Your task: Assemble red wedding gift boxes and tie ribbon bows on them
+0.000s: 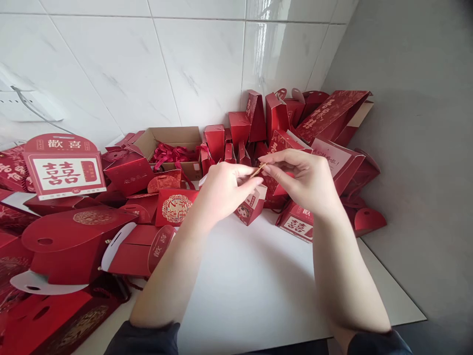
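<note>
In the head view my left hand pinches one end of a thin gold cord between thumb and forefinger. The fingertips of my right hand close on its other end, so the two hands nearly meet. Both are raised above the white table. Just below and behind them sits a small red and white gift box, partly covered by my left hand. Another red box with white label and characters lies under my right wrist, which hides part of it.
Many red gift boxes crowd the left side, including a large handled box. A cardboard carton of red ribbons stands at the back. More boxes lean against the grey wall at right. The white table extends between my forearms.
</note>
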### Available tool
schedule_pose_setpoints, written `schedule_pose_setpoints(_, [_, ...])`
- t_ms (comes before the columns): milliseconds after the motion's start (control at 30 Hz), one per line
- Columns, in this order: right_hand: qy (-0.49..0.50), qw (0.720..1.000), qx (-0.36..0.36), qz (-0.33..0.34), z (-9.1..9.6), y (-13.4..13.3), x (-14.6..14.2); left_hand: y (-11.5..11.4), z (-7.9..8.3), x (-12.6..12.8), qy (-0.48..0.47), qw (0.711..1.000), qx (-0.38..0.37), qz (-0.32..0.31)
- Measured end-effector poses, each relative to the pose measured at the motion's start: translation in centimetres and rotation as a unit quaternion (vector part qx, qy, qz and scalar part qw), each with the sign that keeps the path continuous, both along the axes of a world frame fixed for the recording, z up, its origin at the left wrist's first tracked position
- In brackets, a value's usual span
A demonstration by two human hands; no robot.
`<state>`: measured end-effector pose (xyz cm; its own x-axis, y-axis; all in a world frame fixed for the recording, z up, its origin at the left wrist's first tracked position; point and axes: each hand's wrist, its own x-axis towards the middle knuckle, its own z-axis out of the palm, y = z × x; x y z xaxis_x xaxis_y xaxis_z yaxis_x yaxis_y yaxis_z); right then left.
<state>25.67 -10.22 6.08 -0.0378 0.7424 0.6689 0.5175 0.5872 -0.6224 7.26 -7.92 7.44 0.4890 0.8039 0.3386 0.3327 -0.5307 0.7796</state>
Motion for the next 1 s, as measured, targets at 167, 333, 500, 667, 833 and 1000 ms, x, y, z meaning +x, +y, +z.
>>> schedule_pose_setpoints(167, [-0.034, 0.995, 0.003, -0.092, -0.8, 0.4, -1.3, 0.0, -0.5, 0.7, 0.117, 0.978, 0.138, 0.102])
schedule_pose_setpoints(333, [-0.108, 0.983, -0.004, -0.148, -1.2, 0.7, -2.1, 0.6, -1.0, 1.0, 0.154, 0.959, 0.168, 0.168])
schedule_pose_setpoints(500, [-0.143, 0.982, -0.038, -0.119, -1.0, 0.7, -1.6, 1.9, -1.5, 0.4, 0.149, 0.962, 0.059, 0.220])
schedule_pose_setpoints(667, [-0.167, 0.977, -0.078, -0.103, -1.9, 1.7, -1.3, 4.1, -3.6, 0.4, 0.201, 0.946, 0.048, 0.249])
schedule_pose_setpoints(833, [-0.148, 0.979, -0.111, -0.086, -2.6, 2.6, -1.8, 4.9, -4.5, 0.6, 0.223, 0.940, 0.056, 0.250])
schedule_pose_setpoints(1000, [-0.057, 0.974, -0.215, -0.036, -2.6, 2.8, -1.5, 4.2, -3.6, 0.8, 0.183, 0.964, 0.014, 0.190])
